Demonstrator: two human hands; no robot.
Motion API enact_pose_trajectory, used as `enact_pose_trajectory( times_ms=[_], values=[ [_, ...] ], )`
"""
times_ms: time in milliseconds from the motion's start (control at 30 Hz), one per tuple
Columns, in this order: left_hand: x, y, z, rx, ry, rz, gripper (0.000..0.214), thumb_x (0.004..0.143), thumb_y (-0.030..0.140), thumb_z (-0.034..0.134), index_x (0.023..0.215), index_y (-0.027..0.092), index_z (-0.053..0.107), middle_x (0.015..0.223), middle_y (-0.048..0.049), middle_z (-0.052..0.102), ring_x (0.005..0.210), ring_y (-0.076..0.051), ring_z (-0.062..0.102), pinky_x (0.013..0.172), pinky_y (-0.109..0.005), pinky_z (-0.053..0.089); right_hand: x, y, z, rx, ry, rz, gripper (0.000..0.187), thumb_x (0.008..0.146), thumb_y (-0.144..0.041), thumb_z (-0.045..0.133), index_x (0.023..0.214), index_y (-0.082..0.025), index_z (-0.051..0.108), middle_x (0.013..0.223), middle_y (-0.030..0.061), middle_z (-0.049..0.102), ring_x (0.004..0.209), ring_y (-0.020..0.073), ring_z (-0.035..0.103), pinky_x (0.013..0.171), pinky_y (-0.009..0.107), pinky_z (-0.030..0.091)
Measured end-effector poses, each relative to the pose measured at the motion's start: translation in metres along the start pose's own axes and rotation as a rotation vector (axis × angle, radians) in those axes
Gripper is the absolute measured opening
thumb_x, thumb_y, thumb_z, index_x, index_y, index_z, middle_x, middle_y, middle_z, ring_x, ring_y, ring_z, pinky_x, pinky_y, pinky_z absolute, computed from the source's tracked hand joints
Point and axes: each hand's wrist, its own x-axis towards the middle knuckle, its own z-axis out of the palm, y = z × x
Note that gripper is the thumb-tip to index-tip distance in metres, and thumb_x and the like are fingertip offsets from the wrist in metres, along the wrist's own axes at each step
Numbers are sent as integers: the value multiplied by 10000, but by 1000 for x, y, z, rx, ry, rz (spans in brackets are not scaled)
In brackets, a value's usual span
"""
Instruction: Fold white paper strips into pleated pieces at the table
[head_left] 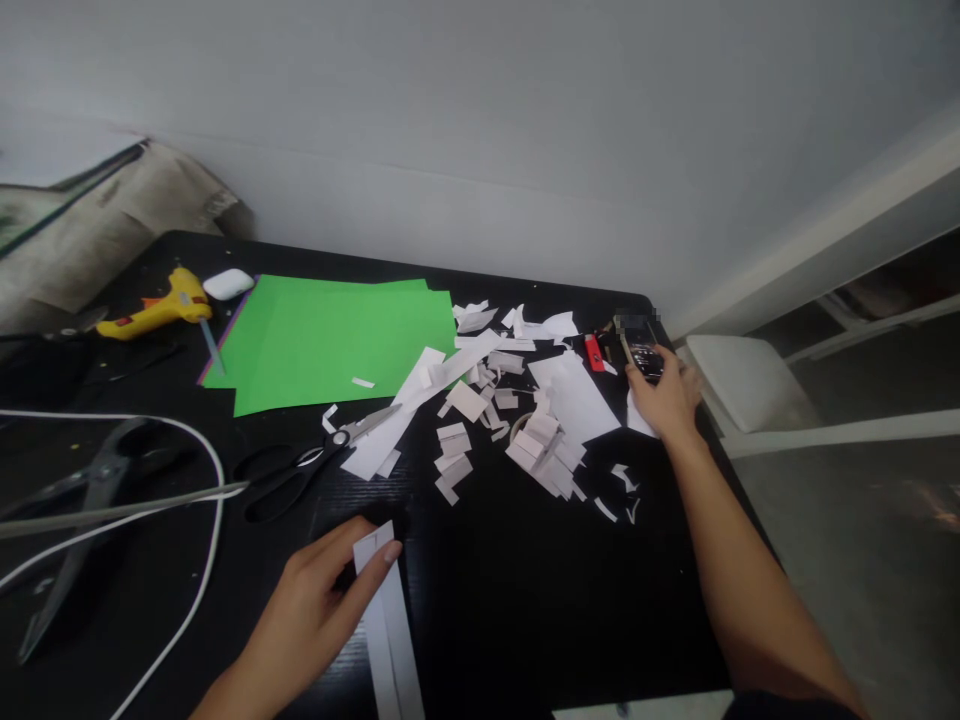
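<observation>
Head view, nearest first: the left hand (pixel 315 610) pinches a long, folded white paper strip (pixel 384 610) against the matte black tabletop (pixel 525 600); the thin paper could crease or slide. Beyond lie black-handled steel scissors (pixel 300 470) and stiff white paper offcuts (pixel 525 440). Farthest, the right hand (pixel 667 400) touches a glossy black phone-like device (pixel 643 350) by the table's edge, grip unclear; a nudge might drop it.
</observation>
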Motion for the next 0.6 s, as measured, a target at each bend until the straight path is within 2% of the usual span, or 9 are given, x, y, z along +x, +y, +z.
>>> enact_pose_trajectory(
  times_ms=[600],
  values=[
    [0, -2, 0, -5, 15, 17, 231, 1016, 261, 583, 792, 207, 559, 682, 46, 507, 575, -97, 528, 556, -197, 446, -2, -5, -5, -10, -25, 18, 690, 861, -502, 601, 1476, -213, 481, 1381, 218, 502, 1308, 427, 436, 1091, 625, 338]
  ],
)
